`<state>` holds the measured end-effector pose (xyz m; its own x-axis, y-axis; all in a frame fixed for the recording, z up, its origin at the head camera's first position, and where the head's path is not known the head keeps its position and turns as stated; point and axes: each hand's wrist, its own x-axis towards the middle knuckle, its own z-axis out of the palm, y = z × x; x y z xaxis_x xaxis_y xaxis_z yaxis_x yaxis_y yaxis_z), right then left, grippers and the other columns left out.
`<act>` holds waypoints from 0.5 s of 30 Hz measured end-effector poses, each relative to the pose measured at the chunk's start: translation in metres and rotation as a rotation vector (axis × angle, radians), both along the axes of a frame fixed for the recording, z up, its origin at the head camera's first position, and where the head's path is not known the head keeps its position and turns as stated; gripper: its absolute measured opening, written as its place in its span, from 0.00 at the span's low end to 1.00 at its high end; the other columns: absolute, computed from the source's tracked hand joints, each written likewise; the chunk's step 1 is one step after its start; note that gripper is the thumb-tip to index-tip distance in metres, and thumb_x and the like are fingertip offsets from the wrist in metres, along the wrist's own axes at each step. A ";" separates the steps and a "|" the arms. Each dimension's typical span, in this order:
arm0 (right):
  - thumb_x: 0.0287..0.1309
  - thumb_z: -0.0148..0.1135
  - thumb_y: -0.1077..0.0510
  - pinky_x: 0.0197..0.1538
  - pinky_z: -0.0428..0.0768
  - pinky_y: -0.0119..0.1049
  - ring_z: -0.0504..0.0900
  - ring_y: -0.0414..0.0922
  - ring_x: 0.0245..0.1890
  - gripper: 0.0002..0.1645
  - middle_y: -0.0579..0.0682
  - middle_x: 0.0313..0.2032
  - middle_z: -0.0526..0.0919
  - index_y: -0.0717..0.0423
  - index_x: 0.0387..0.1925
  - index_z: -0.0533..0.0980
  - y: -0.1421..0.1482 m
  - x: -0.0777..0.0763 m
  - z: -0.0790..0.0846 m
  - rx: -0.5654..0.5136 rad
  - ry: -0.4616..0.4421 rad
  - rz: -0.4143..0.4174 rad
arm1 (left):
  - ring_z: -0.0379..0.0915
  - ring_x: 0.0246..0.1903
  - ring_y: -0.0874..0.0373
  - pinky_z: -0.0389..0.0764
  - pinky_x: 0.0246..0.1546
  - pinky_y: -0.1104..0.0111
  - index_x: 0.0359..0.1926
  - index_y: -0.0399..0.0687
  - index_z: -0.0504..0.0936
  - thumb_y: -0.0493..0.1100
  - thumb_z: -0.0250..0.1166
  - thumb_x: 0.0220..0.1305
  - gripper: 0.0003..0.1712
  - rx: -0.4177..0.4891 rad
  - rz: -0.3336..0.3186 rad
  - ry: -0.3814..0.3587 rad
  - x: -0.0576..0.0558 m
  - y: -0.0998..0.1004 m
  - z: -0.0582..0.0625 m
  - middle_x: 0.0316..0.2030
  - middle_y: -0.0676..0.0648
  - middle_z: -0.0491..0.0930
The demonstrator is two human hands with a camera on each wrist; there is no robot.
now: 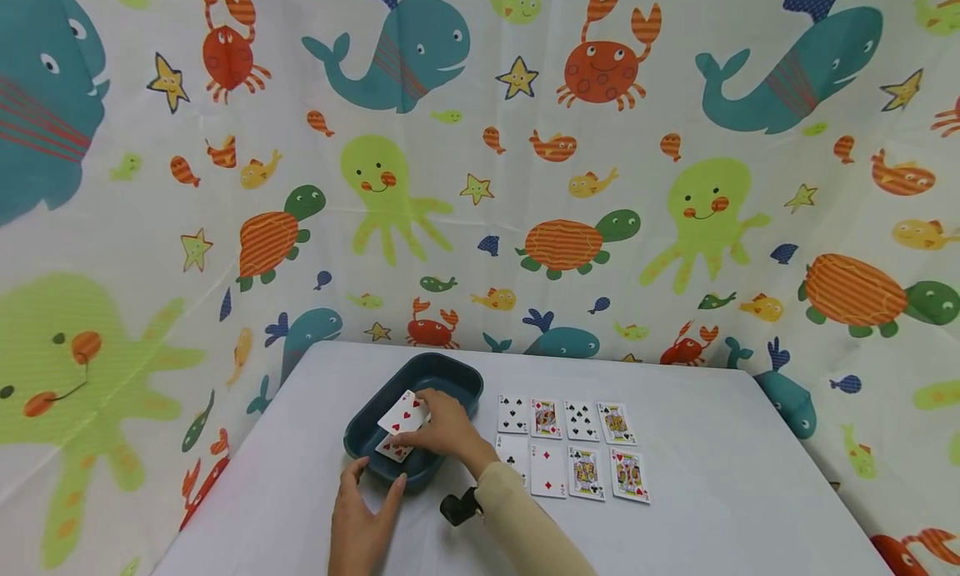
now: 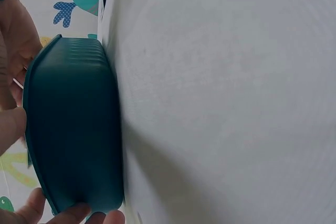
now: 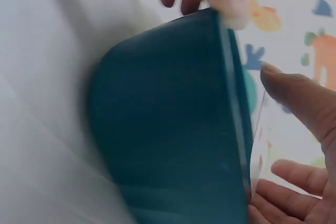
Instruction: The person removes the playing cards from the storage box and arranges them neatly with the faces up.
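A dark teal plastic tub (image 1: pixel 468 376) stands on the white table, left of the cards. At its near end my left hand (image 1: pixel 362 513) grips it, thumb and fingers spread around the corner; the left wrist view shows fingertips (image 2: pixel 73 212) against the outer wall of the tub (image 2: pixel 79 124). Over the tub my right hand (image 1: pixel 442 426) holds a playing card with red hearts (image 1: pixel 401 411) by its edges, tilted face up. Another red-heart card (image 1: pixel 392 451) lies partly hidden below it inside the tub. The right wrist view shows the held card almost edge-on, beside my right thumb (image 3: pixel 294 93).
Right of the tub, several playing cards lie face up in two rows, among them a two of diamonds (image 1: pixel 548 472) and a red-heart face card (image 1: pixel 629 474). My right sleeve (image 1: pixel 525 518) passes close to the near row. A sea-animal curtain (image 1: pixel 465 293) hangs behind the table.
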<state>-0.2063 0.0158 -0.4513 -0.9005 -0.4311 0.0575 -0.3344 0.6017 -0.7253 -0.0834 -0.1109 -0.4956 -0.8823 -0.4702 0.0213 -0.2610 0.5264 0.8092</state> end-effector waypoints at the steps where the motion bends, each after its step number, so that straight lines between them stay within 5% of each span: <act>1: 0.48 0.81 0.40 0.62 0.81 0.49 0.79 0.51 0.55 0.48 0.54 0.60 0.81 0.58 0.66 0.73 0.002 0.001 0.002 -0.019 -0.001 -0.007 | 0.59 0.69 0.28 0.60 0.69 0.36 0.69 0.32 0.59 0.53 0.71 0.65 0.45 -0.001 0.000 0.001 0.000 0.000 0.000 0.69 0.23 0.63; 15: 0.57 0.74 0.38 0.67 0.75 0.52 0.77 0.53 0.66 0.42 0.51 0.65 0.79 0.52 0.67 0.73 0.032 0.012 0.007 -0.413 -0.129 -0.044 | 0.63 0.67 0.27 0.63 0.67 0.36 0.68 0.31 0.61 0.53 0.73 0.63 0.45 -0.025 0.001 0.067 0.003 0.001 -0.001 0.66 0.21 0.66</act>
<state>-0.1946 0.0481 -0.4438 -0.9285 -0.3568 0.1028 -0.2057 0.2637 -0.9424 -0.0802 -0.1103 -0.4962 -0.8781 -0.4697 0.0917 -0.2074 0.5461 0.8117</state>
